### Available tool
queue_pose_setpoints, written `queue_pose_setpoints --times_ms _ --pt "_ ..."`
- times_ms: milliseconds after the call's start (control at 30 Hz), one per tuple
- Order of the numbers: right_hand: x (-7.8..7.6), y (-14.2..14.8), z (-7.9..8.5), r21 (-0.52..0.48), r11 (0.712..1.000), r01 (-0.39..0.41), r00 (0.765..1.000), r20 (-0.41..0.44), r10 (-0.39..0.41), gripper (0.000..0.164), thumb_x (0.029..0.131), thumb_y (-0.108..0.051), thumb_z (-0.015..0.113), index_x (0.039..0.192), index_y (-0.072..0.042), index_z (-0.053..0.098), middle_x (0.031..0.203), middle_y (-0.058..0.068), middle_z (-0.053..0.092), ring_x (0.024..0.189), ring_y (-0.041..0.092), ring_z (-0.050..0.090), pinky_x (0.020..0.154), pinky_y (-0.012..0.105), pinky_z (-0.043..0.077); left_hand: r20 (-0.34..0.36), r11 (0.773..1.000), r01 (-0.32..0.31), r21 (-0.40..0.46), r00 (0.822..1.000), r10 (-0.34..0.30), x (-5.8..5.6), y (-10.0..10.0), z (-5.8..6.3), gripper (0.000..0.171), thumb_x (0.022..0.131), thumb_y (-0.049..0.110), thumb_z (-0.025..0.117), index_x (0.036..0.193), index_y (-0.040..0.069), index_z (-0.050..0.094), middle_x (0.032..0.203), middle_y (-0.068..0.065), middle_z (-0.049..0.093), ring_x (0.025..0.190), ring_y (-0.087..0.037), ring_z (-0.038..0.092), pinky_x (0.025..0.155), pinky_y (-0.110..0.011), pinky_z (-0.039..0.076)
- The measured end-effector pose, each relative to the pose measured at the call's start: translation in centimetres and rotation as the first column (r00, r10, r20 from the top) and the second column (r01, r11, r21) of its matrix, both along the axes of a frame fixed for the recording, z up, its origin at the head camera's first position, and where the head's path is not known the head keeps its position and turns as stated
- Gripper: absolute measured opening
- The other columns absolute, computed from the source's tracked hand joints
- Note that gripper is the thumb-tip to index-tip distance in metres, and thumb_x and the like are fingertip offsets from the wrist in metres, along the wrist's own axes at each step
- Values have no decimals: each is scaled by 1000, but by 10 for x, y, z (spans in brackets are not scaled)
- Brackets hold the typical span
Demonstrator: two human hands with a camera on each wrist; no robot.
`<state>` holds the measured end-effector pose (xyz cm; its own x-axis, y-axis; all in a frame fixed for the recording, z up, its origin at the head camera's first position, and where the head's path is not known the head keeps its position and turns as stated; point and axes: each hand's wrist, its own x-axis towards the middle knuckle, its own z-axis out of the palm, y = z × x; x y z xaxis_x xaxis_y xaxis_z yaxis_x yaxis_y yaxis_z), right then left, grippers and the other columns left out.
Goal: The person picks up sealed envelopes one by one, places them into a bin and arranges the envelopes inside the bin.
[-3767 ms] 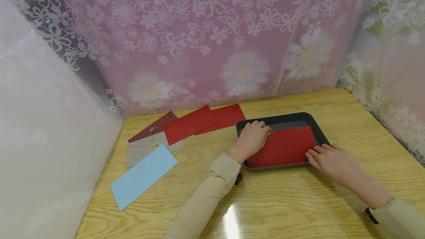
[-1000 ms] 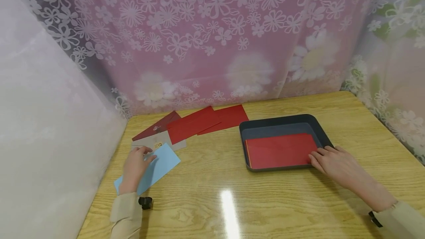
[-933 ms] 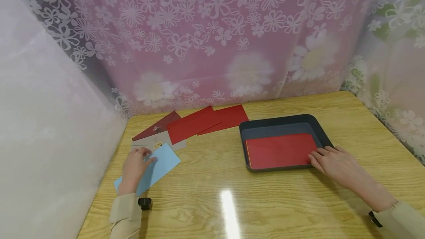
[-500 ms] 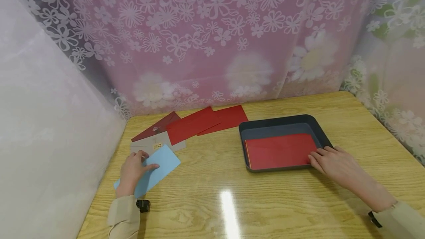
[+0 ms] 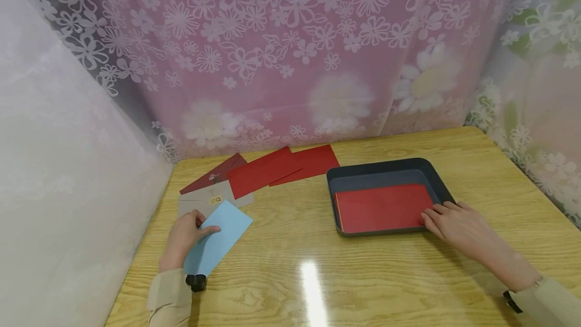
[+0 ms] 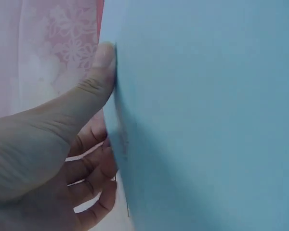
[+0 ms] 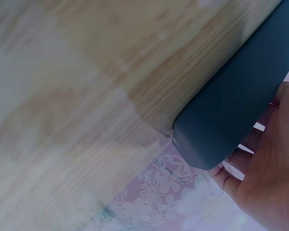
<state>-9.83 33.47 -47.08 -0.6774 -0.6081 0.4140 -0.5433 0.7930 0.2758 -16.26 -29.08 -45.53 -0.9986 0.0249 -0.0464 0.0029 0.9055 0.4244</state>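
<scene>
My left hand pinches a light blue envelope, thumb on its face and fingers behind. In the left wrist view the envelope fills the right side, tilted up, its edge between thumb and curled fingers. At the right, my right hand holds the near right corner of a dark baking tray. In the right wrist view, fingers curl at the rim of the tray. A red envelope lies inside the tray, with a thin yellow line along its left end.
A grey envelope with a gold sticker lies just beyond the left hand. Behind it are a dark red envelope and two overlapping bright red envelopes. A floral curtain hangs behind the wooden table.
My left hand went from the red envelope in the tray to the blue envelope, then took hold of it and lifted and turned it slightly. The right hand stayed on the tray.
</scene>
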Motion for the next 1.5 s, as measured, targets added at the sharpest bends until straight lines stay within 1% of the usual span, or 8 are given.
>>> queue_pose_setpoints --times_ms 233,400,700,867,1100,1200,1433,1500 --pt "1 -1 0 -47 998 28 999 19 -27 85 110 -50 3 95 -7 75 86 6 69 75 28 63 65 45 52 -99 996 90 10 991 -89 -3 0 -4 30 91 28 76 95 8 54 75 -5 59 64 -17 50 61 -31 39" --pt "1 -1 0 -47 999 18 1000 10 -18 84 110 -49 4 93 -7 74 83 5 68 73 27 61 62 44 51 -178 992 118 39 978 -109 -7 6 -3 19 97 24 71 99 12 56 71 1 58 61 -13 51 59 -29 41" --pt "1 -1 2 14 1000 9 1000 21 -10 90 107 -46 -7 95 -7 74 85 6 68 73 28 60 62 43 51 -382 987 151 -58 910 -162 -12 25 6 19 96 25 72 104 13 60 80 -1 65 60 -12 55 58 -31 44" --pt "1 0 2 11 1000 8 1000 13 -8 89 107 -46 -5 94 -8 73 84 5 67 72 27 59 61 42 50 -463 978 174 -118 862 -209 -16 42 17 19 93 25 75 98 11 63 80 -3 67 58 -11 52 53 -29 42" --pt "2 0 1 25 1000 10 1000 14 -10 90 107 -44 -7 95 -8 74 85 6 68 73 28 60 63 43 51 -529 955 227 -192 796 -295 -21 70 34 20 94 28 74 90 12 63 74 1 60 55 -11 49 52 -28 40" --pt "2 0 1 -10 1000 25 999 26 -24 86 109 -48 0 94 -7 74 85 5 68 74 27 61 64 43 51 -561 939 252 -233 754 -341 -23 83 41 22 95 30 73 88 12 61 77 1 58 56 -11 49 52 -26 41" --pt "2 -1 1 -55 998 15 1000 14 -14 71 112 -46 19 93 -7 74 83 5 68 73 27 61 63 43 51 -614 887 304 -347 642 -460 -28 113 56 27 96 34 71 86 12 58 75 1 53 53 -12 44 49 -24 35" --pt "2 -1 0 -62 998 7 1000 4 -7 69 112 -46 20 92 -7 74 82 5 67 72 27 61 63 43 51 -618 874 312 -373 619 -485 -31 121 60 27 97 35 70 87 12 59 75 1 53 54 -12 46 51 -25 36"
